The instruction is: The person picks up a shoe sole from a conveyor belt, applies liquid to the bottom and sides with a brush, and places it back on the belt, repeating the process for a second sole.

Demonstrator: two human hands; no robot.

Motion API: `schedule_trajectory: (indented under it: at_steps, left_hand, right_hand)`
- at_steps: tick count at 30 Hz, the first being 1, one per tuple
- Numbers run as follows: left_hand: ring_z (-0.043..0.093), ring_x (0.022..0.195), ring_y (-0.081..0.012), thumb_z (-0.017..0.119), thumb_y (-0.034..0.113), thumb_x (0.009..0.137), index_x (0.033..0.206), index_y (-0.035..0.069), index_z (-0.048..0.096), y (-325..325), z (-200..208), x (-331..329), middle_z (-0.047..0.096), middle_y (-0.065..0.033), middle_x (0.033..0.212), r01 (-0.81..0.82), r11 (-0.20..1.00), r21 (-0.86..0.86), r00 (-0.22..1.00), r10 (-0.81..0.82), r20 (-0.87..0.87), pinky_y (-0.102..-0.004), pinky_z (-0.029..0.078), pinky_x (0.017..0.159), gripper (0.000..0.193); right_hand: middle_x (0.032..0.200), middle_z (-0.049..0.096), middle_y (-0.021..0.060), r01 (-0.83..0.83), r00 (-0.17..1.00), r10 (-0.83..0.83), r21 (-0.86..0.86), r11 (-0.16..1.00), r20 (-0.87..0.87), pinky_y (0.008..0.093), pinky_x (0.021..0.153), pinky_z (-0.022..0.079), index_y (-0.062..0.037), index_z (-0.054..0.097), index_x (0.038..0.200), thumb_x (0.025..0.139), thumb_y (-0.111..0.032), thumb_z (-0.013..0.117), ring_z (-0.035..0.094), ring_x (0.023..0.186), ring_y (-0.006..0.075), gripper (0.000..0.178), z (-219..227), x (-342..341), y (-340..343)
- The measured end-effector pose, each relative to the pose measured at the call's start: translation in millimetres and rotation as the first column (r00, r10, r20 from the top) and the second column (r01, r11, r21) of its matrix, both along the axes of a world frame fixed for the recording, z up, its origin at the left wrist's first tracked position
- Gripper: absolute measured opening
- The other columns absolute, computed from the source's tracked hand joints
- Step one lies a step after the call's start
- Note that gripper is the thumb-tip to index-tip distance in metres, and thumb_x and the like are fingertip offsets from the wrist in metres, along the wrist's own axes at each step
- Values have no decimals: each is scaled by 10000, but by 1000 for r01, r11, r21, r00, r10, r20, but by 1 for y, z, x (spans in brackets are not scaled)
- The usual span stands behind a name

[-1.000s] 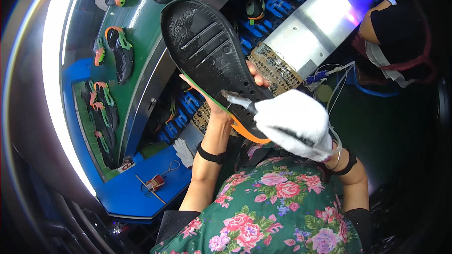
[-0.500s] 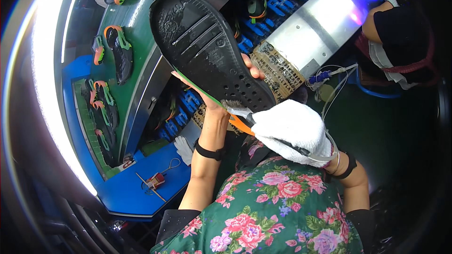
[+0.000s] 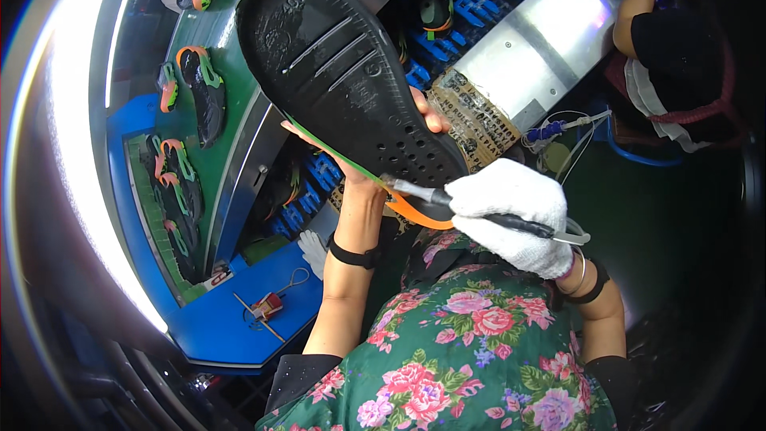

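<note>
A black shoe (image 3: 335, 72), its underside turned to me, is held up in my bare left hand (image 3: 359, 164). The fingers wrap behind it and some tips show at its right edge. Wet, shiny patches and small holes mark the underside; a green and orange rim runs along the near side. In a white knit glove, my right hand (image 3: 515, 207) grips a brush (image 3: 431, 194) with a dark handle and a tube at its rear. The brush's tip touches or lies very close to the rim near the shoe's narrower end.
Several shoe parts (image 3: 203, 100) lie on a green conveyor (image 3: 231, 24) at left. A blue table (image 3: 215, 331) holds a small red tool (image 3: 263, 307) and a white glove (image 3: 313, 251). Beyond, blue racks (image 3: 471, 4) run beside a metal ledge (image 3: 542, 48). A co-worker's arm (image 3: 634, 20) is at upper right.
My right hand has shifted slightly right and turned, showing more of the brush. The brush tip has moved from the underside toward the rim. The shoe has moved a little left and up.
</note>
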State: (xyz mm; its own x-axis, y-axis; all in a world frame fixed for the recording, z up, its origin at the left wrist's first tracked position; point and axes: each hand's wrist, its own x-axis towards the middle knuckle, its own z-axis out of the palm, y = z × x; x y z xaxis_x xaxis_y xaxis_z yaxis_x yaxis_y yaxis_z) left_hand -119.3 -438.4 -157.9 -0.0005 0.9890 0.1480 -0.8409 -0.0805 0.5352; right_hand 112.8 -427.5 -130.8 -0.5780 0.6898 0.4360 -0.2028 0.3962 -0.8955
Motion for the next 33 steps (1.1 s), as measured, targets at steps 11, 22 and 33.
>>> schedule_trajectory:
  at_steps: [11,22,33]
  left_hand:
    - [707,974,-368,551,724,954,1120,-76,592,-2,9,-6,688,-229,952,-46,999,-7,994,46,-95,-479,544,984,818]
    - [716,960,-322,615,602,972,1116,-74,600,4,15,-9,695,-223,934,-12,999,35,992,17,-127,-469,534,997,691]
    - [728,947,-310,642,396,1012,1098,-83,655,12,32,-10,681,-188,949,46,992,119,973,-18,-232,-486,564,949,487]
  right_hand:
    - [1015,781,125,-8,999,7,36,999,43,366,779,586,-18,787,1047,801,-8,842,734,876,272,253,4,0,1]
    - [993,778,126,-24,998,26,-35,999,59,370,782,591,-25,792,997,793,-12,845,740,872,269,212,9,1,-2]
    - [986,781,121,-47,999,47,-2,999,6,371,736,584,-29,791,1023,764,12,853,736,846,278,269,9,3,-5]
